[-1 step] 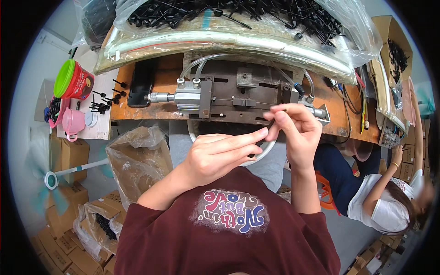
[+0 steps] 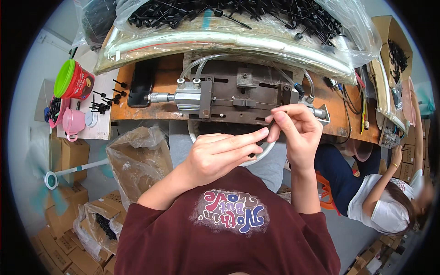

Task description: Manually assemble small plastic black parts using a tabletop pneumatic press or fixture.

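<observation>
In front of my chest, my right hand (image 2: 298, 133) pinches a thin black plastic piece (image 2: 271, 124) between thumb and fingers. My left hand (image 2: 217, 153) meets it from the left, fingers long and pressed together, the index tip close to the piece. Its thumb is hidden, and dark bits show under its fingertips, too covered to make out. Below both hands a white round tub (image 2: 265, 153) sits at my lap, largely hidden by them. Just beyond is a metal clamping fixture (image 2: 229, 98) with a silver air cylinder (image 2: 188, 98) on its left.
A plastic-lined tray (image 2: 183, 43) heaped with black stemmed parts (image 2: 238, 11) spans the back. At left are a phone (image 2: 140, 85), loose black parts (image 2: 100, 107), a red tub (image 2: 80, 82) and a pink cup (image 2: 73, 121). A co-worker (image 2: 380, 201) sits at right; a fan (image 2: 51, 180) stands left.
</observation>
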Demonstrator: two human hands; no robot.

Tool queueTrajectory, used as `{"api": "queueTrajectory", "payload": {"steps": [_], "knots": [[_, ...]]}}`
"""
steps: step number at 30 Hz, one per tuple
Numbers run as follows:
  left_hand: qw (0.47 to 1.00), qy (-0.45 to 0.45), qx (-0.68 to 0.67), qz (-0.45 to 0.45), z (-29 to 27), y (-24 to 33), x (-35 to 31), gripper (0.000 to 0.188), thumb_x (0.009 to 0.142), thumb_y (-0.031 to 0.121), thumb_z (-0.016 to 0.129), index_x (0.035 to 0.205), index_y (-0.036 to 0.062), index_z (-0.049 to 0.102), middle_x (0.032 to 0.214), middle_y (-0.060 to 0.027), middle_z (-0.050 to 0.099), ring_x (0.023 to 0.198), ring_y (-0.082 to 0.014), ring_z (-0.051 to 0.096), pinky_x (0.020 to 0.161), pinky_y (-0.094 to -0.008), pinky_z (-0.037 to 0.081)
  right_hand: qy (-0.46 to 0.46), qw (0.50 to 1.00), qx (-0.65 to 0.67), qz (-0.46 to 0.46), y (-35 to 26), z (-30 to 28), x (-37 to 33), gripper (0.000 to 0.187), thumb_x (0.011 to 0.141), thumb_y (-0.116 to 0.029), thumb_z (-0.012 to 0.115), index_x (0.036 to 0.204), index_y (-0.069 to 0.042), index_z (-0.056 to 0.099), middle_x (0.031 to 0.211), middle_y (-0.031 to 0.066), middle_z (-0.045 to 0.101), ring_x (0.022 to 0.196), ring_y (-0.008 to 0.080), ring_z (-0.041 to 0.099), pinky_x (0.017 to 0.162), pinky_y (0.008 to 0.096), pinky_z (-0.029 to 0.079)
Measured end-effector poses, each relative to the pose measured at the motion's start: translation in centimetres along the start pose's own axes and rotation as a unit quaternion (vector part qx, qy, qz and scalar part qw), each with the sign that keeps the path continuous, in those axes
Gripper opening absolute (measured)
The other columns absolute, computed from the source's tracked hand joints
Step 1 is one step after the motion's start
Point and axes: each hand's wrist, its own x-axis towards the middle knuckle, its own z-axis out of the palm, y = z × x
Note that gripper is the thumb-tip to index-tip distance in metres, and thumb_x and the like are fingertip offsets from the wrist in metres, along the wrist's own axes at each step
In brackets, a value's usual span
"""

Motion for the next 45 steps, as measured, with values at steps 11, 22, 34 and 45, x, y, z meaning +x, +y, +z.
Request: {"api": "queueTrajectory", "payload": {"steps": [11,22,34,45], "knots": [[0.999,0.014,0.025,0.021,0.4,-0.3,0.3,0.025,0.072,0.004,0.079,0.096,0.0015,0.075,0.118,-0.0134,0.071,0.078,-0.019,0.073,0.063,-0.0268,0.058,-0.039,0.992,0.075,0.098,0.6,-1.4,1.1,0.021,0.099,-0.013,0.061,0.105,0.007,0.066,0.089,0.0192,0.071,0.058,0.0153,0.066,0.055,0.025,0.054],[0.999,0.029,0.033,0.015,0.6,-0.2,0.1,0.026,0.072,0.003,0.08,0.097,0.0017,0.075,0.118,-0.0133,0.071,0.08,-0.0198,0.073,0.065,-0.0275,0.059,-0.036,0.984,0.125,0.124,0.6,-0.8,1.0,0.021,0.099,-0.011,0.061,0.108,0.007,0.066,0.091,0.0208,0.071,0.059,0.0143,0.066,0.056,0.0252,0.055],[0.999,0.021,0.043,0.009,0.4,-0.4,-0.2,0.026,0.072,0.003,0.08,0.098,0.0004,0.074,0.121,-0.014,0.069,0.079,-0.0191,0.073,0.064,-0.0267,0.057,-0.039,0.991,0.069,0.105,0.9,-0.3,0.8,0.01,0.094,-0.004,0.066,0.098,0.005,0.068,0.083,0.0134,0.071,0.061,0.0114,0.064,0.056,0.023,0.052],[0.995,0.019,0.093,0.0,0.6,-0.4,0.0,0.027,0.071,0.005,0.08,0.097,0.0009,0.073,0.119,-0.0137,0.07,0.079,-0.0207,0.072,0.065,-0.0291,0.057,-0.028,0.995,-0.067,0.072,0.6,0.0,1.9,0.013,0.094,-0.006,0.068,0.1,0.006,0.069,0.081,0.0103,0.071,0.059,0.0079,0.062,0.053,0.0203,0.048]]}}
